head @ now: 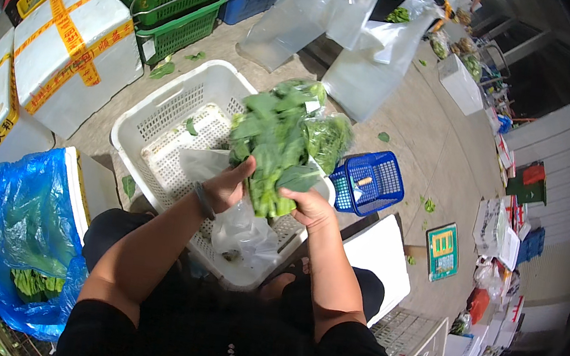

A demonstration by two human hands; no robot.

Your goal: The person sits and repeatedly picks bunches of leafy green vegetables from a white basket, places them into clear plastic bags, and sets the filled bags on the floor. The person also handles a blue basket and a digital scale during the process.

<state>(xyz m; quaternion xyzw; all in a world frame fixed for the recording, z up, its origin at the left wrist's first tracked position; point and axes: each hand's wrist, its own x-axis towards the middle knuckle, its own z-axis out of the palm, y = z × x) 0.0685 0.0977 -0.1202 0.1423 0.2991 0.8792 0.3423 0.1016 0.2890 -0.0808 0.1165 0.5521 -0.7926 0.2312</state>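
Observation:
Both hands grip a bunch of leafy greens (274, 144) above a white plastic basket (131, 126). My left hand (229, 184) holds it by the left side, and my right hand (311, 206) clasps the stem ends at the right, with the thumb over a leaf. The cut stems point toward me, while the leaves spread away. Under the bunch, a clear plastic bag (247, 235) lies in the basket. Bagged greens (328, 137) rest at the basket's far right, partly covered by the bunch. A loose leaf (191, 126) lies on the basket floor.
Taped white foam boxes (77, 45) and a blue plastic liner with greens (24, 207) stand left. Green crates (177, 10) are beyond. A blue basket (374, 182), a white foam lid (379, 262) and a green scale (441, 252) are right. Clear bags (370, 75) hang ahead.

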